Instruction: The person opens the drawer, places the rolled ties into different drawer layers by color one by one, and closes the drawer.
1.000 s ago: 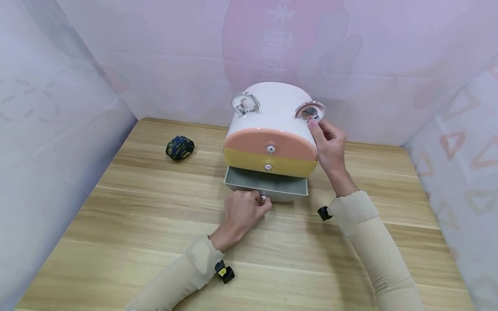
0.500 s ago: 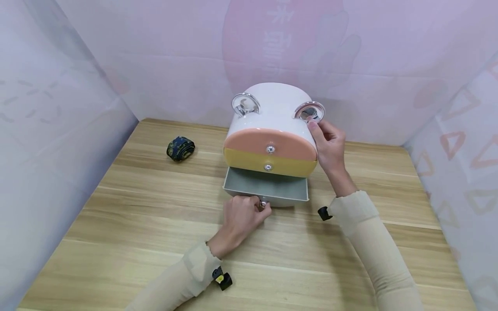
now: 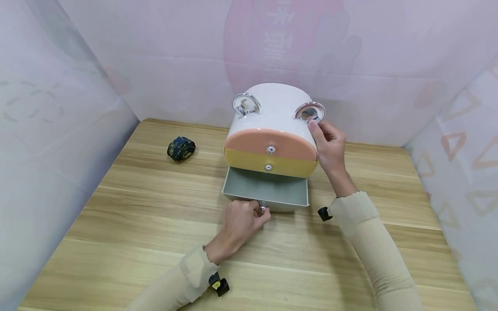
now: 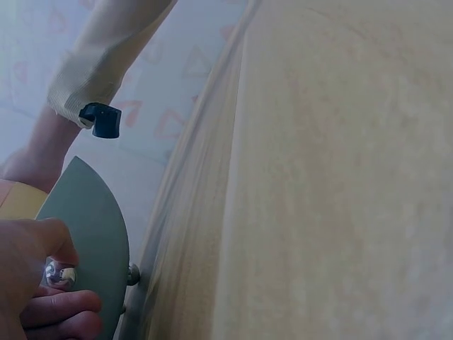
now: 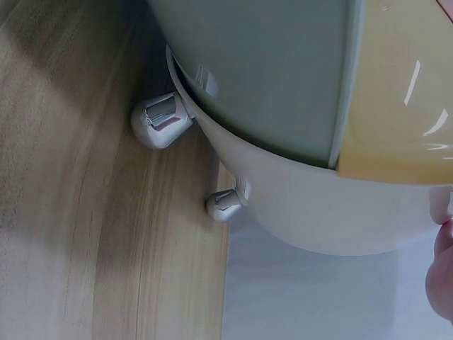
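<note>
A white drawer box (image 3: 274, 106) with two chrome ear-shaped rings stands on the table. Its coral drawer (image 3: 249, 140) and yellow drawer (image 3: 249, 160) are closed, while the grey-green bottom drawer (image 3: 285, 207) is pulled well out, with nothing visible inside. My left hand (image 3: 239, 222) pinches the chrome knob (image 4: 60, 275) of that bottom drawer between thumb and fingers. At the box's right side, my right hand (image 3: 331, 144) grips it by the right ear ring (image 3: 310, 112), thumb in front; in the right wrist view only a fingertip shows, against the white side wall.
A rolled dark patterned necktie (image 3: 181, 149) lies on the wooden table (image 3: 128, 216), left of the box. Chrome feet (image 5: 161, 120) hold the box up. Printed cloth walls (image 3: 175, 65) stand behind and on both sides.
The left hand has drawn the bottom drawer farther out toward the front, showing more of its inside. The right hand and the box have stayed in place.
</note>
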The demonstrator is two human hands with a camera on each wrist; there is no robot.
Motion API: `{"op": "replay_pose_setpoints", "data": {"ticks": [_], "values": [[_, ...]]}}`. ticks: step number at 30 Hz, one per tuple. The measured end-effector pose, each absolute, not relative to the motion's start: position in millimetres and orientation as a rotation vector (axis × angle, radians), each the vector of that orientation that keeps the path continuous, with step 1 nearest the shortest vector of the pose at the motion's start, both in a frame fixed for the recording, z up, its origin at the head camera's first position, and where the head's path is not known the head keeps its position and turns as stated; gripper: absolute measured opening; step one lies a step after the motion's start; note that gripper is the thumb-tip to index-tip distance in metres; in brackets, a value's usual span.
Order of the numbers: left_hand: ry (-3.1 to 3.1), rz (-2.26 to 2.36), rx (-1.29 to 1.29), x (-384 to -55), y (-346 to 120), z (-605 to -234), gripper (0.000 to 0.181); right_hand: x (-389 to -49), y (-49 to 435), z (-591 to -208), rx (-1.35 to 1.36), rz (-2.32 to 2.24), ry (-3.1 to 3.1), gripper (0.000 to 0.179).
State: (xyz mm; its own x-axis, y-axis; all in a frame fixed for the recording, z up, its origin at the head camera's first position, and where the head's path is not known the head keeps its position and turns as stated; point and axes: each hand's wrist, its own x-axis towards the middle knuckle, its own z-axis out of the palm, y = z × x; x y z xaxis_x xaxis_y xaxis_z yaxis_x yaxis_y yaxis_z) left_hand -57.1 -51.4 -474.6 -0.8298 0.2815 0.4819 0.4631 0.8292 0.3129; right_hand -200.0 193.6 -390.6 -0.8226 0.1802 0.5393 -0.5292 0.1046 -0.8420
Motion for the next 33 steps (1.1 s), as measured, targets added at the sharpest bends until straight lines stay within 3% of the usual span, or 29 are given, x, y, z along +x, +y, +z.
{"op": "replay_pose_setpoints", "data": {"ticks": [26, 33], "values": [[-2.576, -0.594, -0.544, -46, -55, -474, 0.04, -201, 191, -390, 0.325, 1.796, -1.861, 0.022], [-2.589, -0.568, -0.57, -44, -56, -474, 0.036, -185, 183, -373, 0.332, 1.826, -1.828, 0.023]]}}
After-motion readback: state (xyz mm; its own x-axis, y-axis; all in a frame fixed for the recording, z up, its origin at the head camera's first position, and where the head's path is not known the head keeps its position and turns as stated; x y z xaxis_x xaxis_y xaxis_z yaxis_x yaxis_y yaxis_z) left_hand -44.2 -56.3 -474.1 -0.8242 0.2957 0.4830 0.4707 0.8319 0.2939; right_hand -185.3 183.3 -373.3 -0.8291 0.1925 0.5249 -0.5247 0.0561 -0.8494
